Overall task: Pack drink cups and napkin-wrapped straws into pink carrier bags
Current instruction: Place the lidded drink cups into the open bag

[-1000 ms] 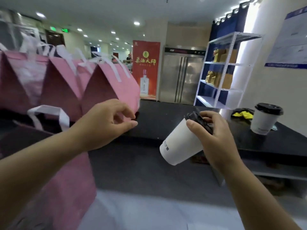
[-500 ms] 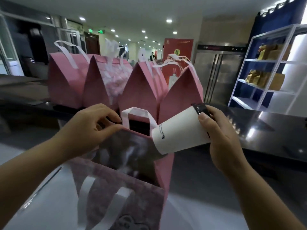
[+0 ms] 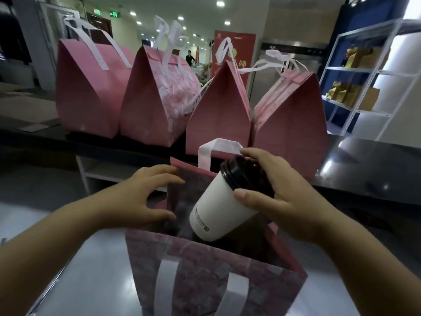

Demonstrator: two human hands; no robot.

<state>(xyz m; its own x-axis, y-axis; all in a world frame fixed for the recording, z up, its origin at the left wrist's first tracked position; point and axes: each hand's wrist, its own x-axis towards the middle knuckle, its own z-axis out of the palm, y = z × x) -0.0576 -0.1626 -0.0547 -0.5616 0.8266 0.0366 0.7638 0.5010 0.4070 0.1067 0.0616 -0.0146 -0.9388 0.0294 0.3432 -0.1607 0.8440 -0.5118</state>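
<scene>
Item 1. Cup (image 3: 218, 208), white paper with a black lid (image 3: 243, 174). We found it tilted, base down and to the left in the mouth of the open bag, lid up and to the right.

Item 2. Right hand (image 3: 280, 197). We noted it gripping the cup at the top, thumb on the white wall just below the lid and fingers curled over the lid.

Item 3. Left hand (image 3: 145, 197). Its fingers were spread and lightly bent against the bag's left wall, and it clasped nothing.

Item 4. Open bag (image 3: 205, 281), pink, standing on a pale worktop (image 3: 68, 258). Its far handle (image 3: 216, 144) stood upright just behind the lid.

Item 5. Surroundings. We counted four closed pink bags (image 3: 155, 101) in a row on a dark counter (image 3: 364, 160) behind the open bag. The two on the right rose directly beyond the cup. Farther back stood a red banner (image 3: 241, 46), a steel cabinet (image 3: 296, 55) and a white shelf rack (image 3: 364, 71) with yellow-brown packs (image 3: 350, 94).

Item 6. Changes. Half a second before, we saw the cup lying nearly level above the far rim, and it had since tipped base-first into the mouth. The left hand had then been pinched at the rim and now lay spread. A second before, the cup was held away from the bag, and another cup, no longer in view, stood on the counter at right.
</scene>
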